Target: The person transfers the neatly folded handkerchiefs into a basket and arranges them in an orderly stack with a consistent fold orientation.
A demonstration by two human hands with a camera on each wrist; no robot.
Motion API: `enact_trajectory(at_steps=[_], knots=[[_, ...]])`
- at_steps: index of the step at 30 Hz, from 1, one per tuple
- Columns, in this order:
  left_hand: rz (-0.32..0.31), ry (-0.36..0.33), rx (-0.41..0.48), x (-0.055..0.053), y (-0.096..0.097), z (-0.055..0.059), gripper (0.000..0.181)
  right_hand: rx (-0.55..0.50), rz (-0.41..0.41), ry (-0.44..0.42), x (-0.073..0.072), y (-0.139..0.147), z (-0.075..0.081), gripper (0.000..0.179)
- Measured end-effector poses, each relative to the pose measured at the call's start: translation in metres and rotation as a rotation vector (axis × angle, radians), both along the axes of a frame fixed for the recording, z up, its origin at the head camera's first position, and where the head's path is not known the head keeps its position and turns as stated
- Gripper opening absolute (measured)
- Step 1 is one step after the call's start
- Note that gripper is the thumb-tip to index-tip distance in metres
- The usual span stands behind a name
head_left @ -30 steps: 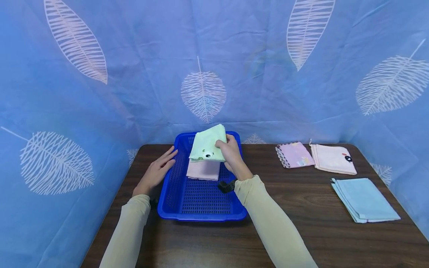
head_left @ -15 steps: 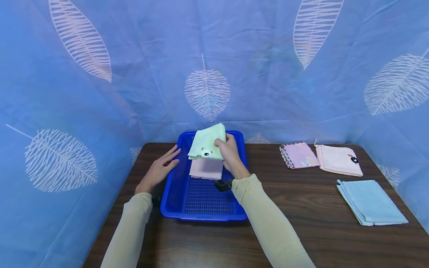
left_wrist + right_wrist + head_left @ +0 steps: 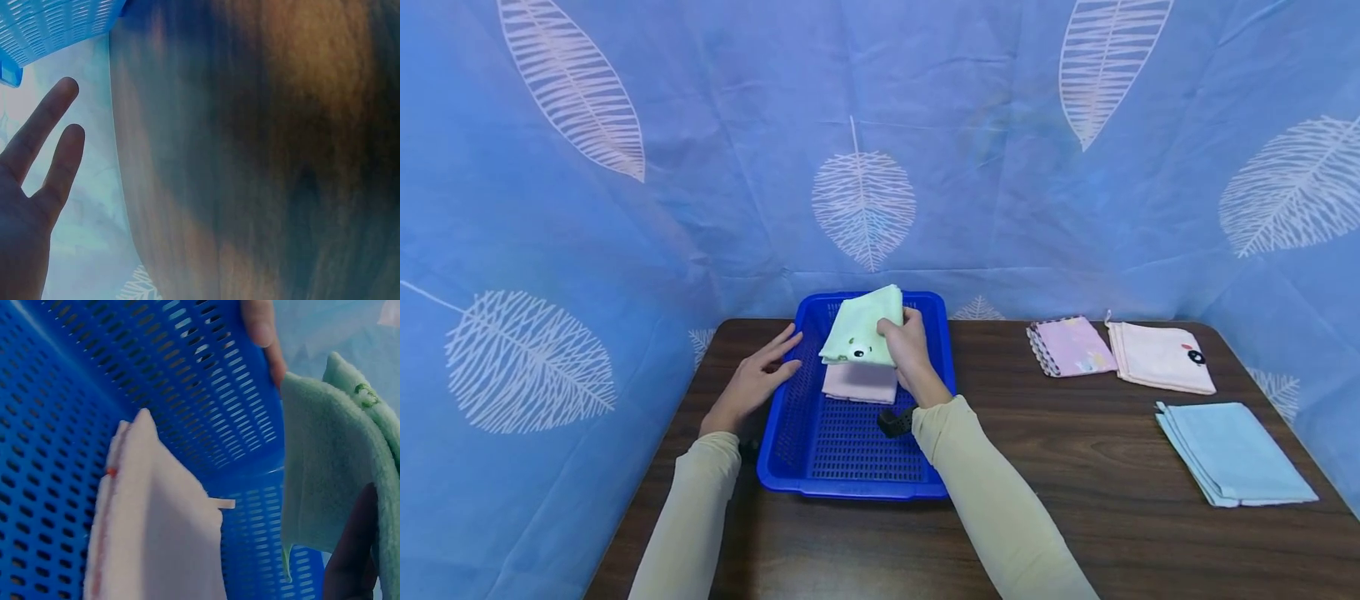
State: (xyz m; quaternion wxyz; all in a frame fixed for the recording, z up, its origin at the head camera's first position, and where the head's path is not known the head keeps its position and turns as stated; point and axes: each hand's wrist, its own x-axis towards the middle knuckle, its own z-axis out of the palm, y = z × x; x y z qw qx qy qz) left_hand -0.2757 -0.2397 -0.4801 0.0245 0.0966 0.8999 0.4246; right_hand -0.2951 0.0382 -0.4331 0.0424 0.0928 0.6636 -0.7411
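Note:
My right hand [image 3: 906, 346] pinches a folded light-green towel [image 3: 861, 325] with a small animal face, thumb on top and fingers beneath. The towel hangs above the blue plastic basket [image 3: 853, 490], over a folded pale-pink towel [image 3: 859, 385] lying inside it. In the right wrist view the green towel [image 3: 331, 456] is apart from the pink towel [image 3: 162, 512]. At the basket's left rim is my left hand [image 3: 752, 383], its fingers spread; whether they touch the rim I cannot tell. The left wrist view shows two straight fingers of that left hand [image 3: 31, 187] near the basket [image 3: 62, 28].
On the dark wooden table [image 3: 1045, 467], to the right, lie a folded purple towel [image 3: 1071, 346], a pale-pink towel [image 3: 1157, 357] with a dark round patch, and a light-blue towel [image 3: 1234, 454]. A blue leaf-patterned curtain [image 3: 737, 208] hangs behind the table.
The green towel, in my right hand, has come down slightly over the basket during the last half second. My left hand has stayed by the left rim. The head view has shifted slightly.

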Motion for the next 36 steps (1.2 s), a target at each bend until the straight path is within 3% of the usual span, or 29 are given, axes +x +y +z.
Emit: enact_trajectory(at_steps=[9,18,26,36], knots=[[-0.008,0.012,0.04,-0.001,-0.001,0.0,0.053,0.02,0.008,0.022,-0.001,-0.003,-0.007,0.063],[0.013,0.042,0.079,0.002,-0.005,-0.004,0.051,0.065,0.08,0.015,-0.003,-0.012,-0.013,0.059],[0.02,0.024,0.096,-0.001,-0.003,-0.002,0.052,0.062,0.129,-0.02,-0.007,-0.014,-0.013,0.052],[0.016,0.032,0.107,-0.002,0.003,-0.006,0.051,0.073,0.165,-0.068,-0.006,-0.014,-0.019,0.061]])
